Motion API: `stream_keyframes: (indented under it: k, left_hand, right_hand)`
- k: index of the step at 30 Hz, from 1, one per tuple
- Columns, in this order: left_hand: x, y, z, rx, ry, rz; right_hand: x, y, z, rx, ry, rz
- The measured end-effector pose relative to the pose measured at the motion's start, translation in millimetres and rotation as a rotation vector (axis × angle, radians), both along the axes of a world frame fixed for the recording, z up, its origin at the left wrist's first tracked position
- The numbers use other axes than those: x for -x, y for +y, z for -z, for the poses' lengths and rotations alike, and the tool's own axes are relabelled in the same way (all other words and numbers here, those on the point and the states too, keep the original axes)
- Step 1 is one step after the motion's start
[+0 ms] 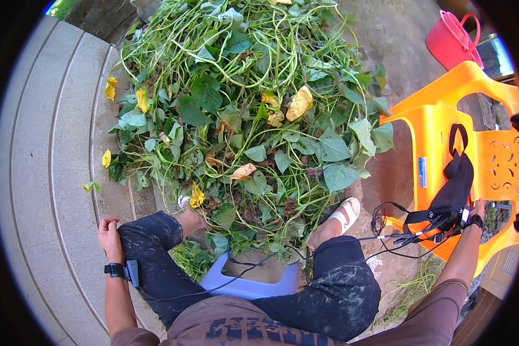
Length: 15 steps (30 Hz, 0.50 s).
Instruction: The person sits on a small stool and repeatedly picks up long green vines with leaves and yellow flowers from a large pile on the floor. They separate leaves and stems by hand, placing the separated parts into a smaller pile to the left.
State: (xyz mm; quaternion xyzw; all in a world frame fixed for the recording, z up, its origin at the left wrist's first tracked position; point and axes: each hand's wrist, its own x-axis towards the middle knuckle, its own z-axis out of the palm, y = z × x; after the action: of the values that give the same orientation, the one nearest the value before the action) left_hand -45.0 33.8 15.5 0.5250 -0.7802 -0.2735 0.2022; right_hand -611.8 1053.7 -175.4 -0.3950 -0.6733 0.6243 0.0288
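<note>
A large heap of leafy green vines [254, 115], with some yellow and dried leaves among them, lies on the ground in front of my feet. Beside my left knee is my left hand [108, 235], its fingers curled in with nothing visible in them. My right hand [477, 211] reaches to the orange plastic chair [425, 130] on the right, at the edge of a black pouch [451, 193] with a strap and cables. Its fingers are mostly hidden, so I cannot tell whether they grip the pouch or the chair.
A lavender plastic stool [216, 275] shows between my legs. Thin black cables [380, 222] run from the pouch across my lap. Pale stone steps [37, 144] rise along the left. A red bucket [451, 41] stands at the far right. Loose vine stems [412, 291] lie below the chair.
</note>
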Motion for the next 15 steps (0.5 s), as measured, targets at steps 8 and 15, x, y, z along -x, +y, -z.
stream_keyframes:
  k: [8,15]
  left_hand:
    - [-2,6,-2,-0.124,0.143,0.029]
    - [-20,6,-4,-0.116,0.250,0.107]
  right_hand:
    - [-18,-58,-68,0.121,0.092,-0.045]
    - [-65,-227,-218,0.064,-0.101,0.022]
